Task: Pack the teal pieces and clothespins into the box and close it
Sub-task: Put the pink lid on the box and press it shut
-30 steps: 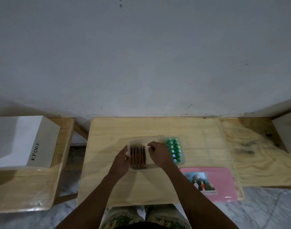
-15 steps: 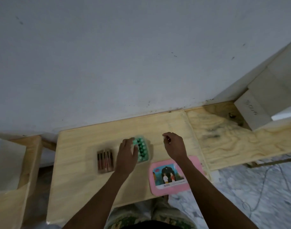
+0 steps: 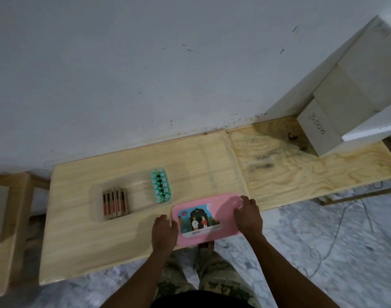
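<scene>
- Both of my hands are resting on the pink lid (image 3: 226, 211), which is lying flat at the near edge of the wooden surface (image 3: 83, 247) with part of it hanging past that edge.
- I am laying my left hand (image 3: 163, 232) against the lid's left short side, fingers curled loosely over its rim; the grip is neither wide nor closed around anything, only touching the edge.
- I am setting my right hand (image 3: 249, 215) on the lid's right end, fingers spread and pressing down on the pink top; this grip is wide and is enclosing nothing.
- I am seeing a printed picture label (image 3: 198, 220) on the lid, between my two hands.
- I am looking at the teal pieces (image 3: 160, 184), which are standing packed in two rows at the right end of the clear box (image 3: 137, 197), just beyond the lid's far left corner.
- I am seeing the clothespins (image 3: 114, 203) lined up side by side at the left end of that same box, apart from the teal pieces with a bare stretch between them.
- I am seeing the box uncovered, its walls so clear that I cannot tell its exact outline.
- I am noticing white cartons (image 3: 350, 101) stacked far to the right against the wall (image 3: 123, 74).
</scene>
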